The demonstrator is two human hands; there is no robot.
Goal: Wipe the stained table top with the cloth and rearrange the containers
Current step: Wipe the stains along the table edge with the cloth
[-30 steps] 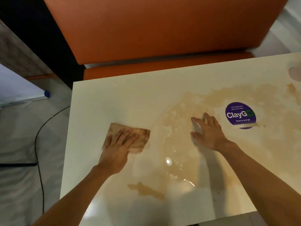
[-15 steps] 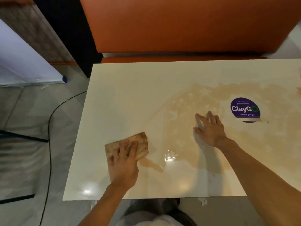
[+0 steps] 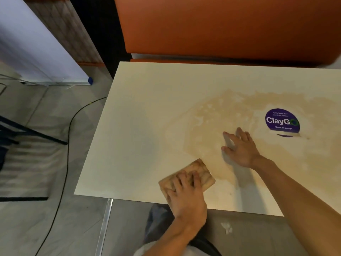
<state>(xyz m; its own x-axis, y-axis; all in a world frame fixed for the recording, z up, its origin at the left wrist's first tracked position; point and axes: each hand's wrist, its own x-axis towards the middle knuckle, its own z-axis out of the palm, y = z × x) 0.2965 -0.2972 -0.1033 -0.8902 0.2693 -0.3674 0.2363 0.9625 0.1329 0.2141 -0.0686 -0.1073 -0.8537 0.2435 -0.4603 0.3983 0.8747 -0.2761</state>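
My left hand presses the folded cloth flat near the front edge of the desk, fingers slightly bent over it; my right hand rests open, fingers spread, on the brown stain. I'm mid-wipe. Next I'd push the cloth right into that stain; no containers are in sight.

On the bench: cloth near the front edge under the left hand; right hand behind and right; sticker farther right; seat behind.
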